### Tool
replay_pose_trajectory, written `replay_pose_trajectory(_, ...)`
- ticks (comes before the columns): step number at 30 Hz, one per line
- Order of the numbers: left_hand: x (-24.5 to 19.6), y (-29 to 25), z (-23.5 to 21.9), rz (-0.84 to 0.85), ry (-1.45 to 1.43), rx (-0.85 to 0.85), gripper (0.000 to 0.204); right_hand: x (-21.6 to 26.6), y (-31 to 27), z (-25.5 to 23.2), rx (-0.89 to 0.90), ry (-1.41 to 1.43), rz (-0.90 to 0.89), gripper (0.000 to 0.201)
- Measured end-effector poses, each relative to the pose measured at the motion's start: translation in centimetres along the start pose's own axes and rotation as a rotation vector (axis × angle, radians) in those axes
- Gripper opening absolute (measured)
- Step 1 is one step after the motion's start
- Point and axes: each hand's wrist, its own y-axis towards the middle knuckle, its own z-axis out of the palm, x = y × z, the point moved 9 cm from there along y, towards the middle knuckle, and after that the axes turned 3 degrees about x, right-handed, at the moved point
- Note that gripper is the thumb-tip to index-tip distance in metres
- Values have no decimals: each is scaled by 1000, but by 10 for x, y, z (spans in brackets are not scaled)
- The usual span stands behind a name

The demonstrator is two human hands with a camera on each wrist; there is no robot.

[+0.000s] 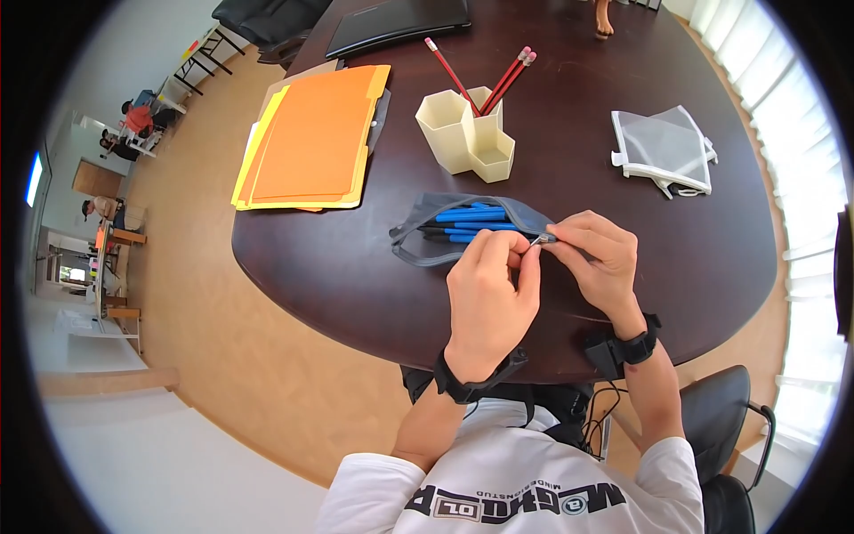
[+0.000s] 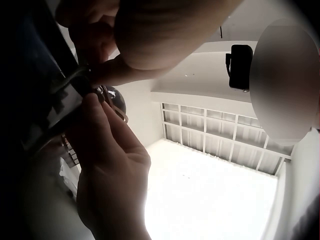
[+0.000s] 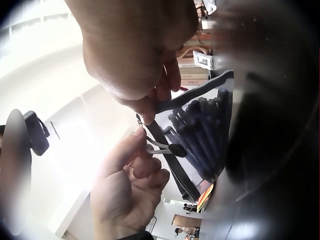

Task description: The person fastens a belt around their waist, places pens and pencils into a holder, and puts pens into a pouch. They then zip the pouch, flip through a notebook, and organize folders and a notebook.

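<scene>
A dark grey zip pouch (image 1: 411, 238) lies on the table, its mouth gaping. Inside are several blue pens (image 1: 470, 214), seen through its clear side as a bundle (image 3: 205, 125). My left hand (image 1: 489, 298) pinches the zipper pull between thumb and index finger near the pouch's right end. From the right wrist view, a grey pull cord (image 3: 159, 148) hangs beside the left fingertips. My right hand (image 1: 601, 258) pinches the pouch's right corner, close against the left fingertips. Both hands (image 2: 107, 160) look dark in the left wrist view.
Behind the pouch stands a cream hexagonal pen holder (image 1: 449, 133) with red pencils (image 1: 507, 82). Orange and yellow folders (image 1: 311, 133) lie to the left, a white mesh pouch (image 1: 663, 147) to the right. A black laptop (image 1: 398, 27) is at the back; an office chair (image 1: 719, 409) stands right.
</scene>
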Motion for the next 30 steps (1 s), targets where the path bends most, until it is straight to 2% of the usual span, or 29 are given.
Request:
replay_pose_trajectory(5,18,1,-13,-25,12,-78,10,3,1,-1,23,-67,-19,20)
replay_pose_trajectory(7,40,0,-26,-84,51,-103,11,1,3,-6,13,-99,5,19)
replay_pose_trajectory(11,83,-4,-81,-257,128,-242,11,-12,8,-28,-81,-123,88,16)
replay_pose_trajectory(12,90,-4,-96,-226,207,-305,11,-15,8,-32,-95,-100,111,15)
replay_pose_trajectory(13,100,-1,-101,-287,105,-258,11,-18,9,-35,-110,-77,133,15)
replay_pose_trajectory(15,94,2,-107,-300,157,-245,13,-28,5,-30,-79,32,209,14)
replay_pose_trajectory(18,111,18,-104,-143,98,-137,18,-47,-1,-26,-74,225,355,14)
replay_pose_trajectory(20,100,27,-90,-4,13,-66,35,-65,-5,-25,-82,369,436,14)
replay_pose_trajectory(23,104,39,-60,17,-84,157,58,-82,-10,-23,-135,527,471,16)
replay_pose_trajectory(25,109,45,-40,-95,-246,298,52,-90,-12,-19,-153,581,542,20)
replay_pose_trajectory(26,113,51,-37,-96,-159,338,49,-92,-14,-19,-163,608,581,22)
replay_pose_trajectory(29,131,56,-30,-233,-313,380,30,-69,-1,-3,-66,587,578,31)
replay_pose_trajectory(30,134,58,-31,-222,-328,345,25,-72,-4,0,46,391,570,36)
